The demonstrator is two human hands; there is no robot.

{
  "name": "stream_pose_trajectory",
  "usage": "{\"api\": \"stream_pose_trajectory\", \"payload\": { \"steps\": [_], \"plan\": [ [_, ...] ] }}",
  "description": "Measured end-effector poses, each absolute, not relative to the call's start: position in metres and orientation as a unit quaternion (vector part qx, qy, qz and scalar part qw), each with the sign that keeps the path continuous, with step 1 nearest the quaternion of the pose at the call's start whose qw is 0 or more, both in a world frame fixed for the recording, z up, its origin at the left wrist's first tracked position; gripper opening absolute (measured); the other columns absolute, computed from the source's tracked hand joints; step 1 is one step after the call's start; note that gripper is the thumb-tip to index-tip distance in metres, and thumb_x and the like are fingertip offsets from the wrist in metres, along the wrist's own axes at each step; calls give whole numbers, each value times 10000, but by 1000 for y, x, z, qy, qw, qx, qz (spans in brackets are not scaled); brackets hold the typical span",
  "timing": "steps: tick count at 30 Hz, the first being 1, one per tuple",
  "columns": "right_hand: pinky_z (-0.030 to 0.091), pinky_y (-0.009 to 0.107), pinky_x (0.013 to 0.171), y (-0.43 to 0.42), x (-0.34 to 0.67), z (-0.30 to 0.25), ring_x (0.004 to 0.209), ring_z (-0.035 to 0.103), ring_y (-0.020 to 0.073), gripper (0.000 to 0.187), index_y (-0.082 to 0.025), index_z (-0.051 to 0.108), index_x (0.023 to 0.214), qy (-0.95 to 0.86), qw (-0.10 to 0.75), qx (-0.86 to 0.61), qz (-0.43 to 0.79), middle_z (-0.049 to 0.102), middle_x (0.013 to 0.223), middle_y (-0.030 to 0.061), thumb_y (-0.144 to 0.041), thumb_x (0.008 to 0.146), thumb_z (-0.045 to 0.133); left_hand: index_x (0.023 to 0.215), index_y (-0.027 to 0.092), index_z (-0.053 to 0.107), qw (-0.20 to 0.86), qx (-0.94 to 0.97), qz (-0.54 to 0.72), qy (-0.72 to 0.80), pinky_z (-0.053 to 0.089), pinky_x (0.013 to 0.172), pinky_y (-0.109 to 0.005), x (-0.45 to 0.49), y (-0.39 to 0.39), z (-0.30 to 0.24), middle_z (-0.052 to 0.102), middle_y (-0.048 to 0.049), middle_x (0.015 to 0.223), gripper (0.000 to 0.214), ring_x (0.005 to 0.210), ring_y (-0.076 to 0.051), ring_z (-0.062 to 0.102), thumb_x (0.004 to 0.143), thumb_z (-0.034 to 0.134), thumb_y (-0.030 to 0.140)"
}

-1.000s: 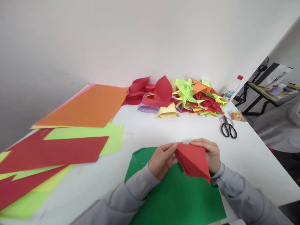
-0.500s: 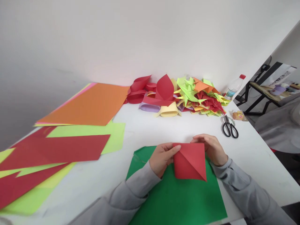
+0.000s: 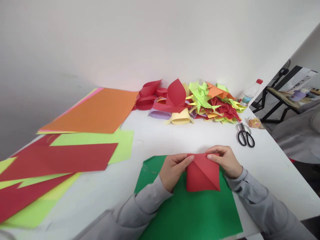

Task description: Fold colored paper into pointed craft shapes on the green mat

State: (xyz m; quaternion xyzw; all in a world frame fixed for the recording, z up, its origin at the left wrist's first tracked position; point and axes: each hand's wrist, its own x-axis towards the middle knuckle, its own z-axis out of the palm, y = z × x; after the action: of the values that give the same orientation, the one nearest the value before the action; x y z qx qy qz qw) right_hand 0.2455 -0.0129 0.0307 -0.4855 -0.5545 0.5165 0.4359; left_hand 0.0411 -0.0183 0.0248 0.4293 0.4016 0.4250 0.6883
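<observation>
A folded square of red paper (image 3: 203,175) with a diagonal edge across its face is held up between both hands. My left hand (image 3: 173,170) pinches its upper left corner, thumb in front and fingers behind. On the upper right edge, my right hand (image 3: 227,161) grips the paper the same way, its thumb lying on the front. The fingers behind the paper are partly hidden. Below it a green sheet (image 3: 197,216) lies on the white table, one far corner folded over.
Red and lime sheets (image 3: 62,156) overlap at the left, with an orange sheet (image 3: 92,111) topping a stack behind. Rolled red paper shapes (image 3: 176,95) and a pile of folded paper pieces (image 3: 212,101) line the wall. Scissors (image 3: 245,136), a packaged snack (image 3: 254,123) and a bottle (image 3: 250,93) are at right.
My right hand has moved from behind the red paper's right side to its top edge, and its thumb now presses the front. The paper has shifted very slightly.
</observation>
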Motion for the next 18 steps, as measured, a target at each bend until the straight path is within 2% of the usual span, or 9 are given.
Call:
{"api": "stream_pose_trajectory", "payload": {
  "steps": [5,12,15,18],
  "plan": [
    [526,259,646,-14,244,35,681,656,146,213,-189,748,792,-576,411,-472,526,737,781,39,-333,645,806,787,177,789,667,448,432,409,462,625,-276,40,-19,27,727,-33,669,249,651,-186,593,694,734,401],
    [506,228,625,-16,244,31,655,639,119,179,-187,750,776,-550,411,-475,551,732,753,24,-305,653,806,797,162,778,677,426,426,424,480,627,-302,39,-19,27,708,-42,671,351,666,-196,590,693,708,489],
    [507,231,603,-16,243,31,610,636,113,201,-179,740,773,-518,394,-468,598,727,721,17,-312,642,814,698,138,753,675,422,425,430,454,590,-285,39,-19,28,651,-29,606,366,614,-169,543,656,731,502],
    [500,229,581,-16,241,32,584,635,111,222,-174,727,757,-495,385,-462,626,722,692,12,-318,621,827,527,142,656,666,419,431,441,365,486,-241,39,-17,26,501,24,479,410,506,-108,414,644,725,529]
  ]
}}
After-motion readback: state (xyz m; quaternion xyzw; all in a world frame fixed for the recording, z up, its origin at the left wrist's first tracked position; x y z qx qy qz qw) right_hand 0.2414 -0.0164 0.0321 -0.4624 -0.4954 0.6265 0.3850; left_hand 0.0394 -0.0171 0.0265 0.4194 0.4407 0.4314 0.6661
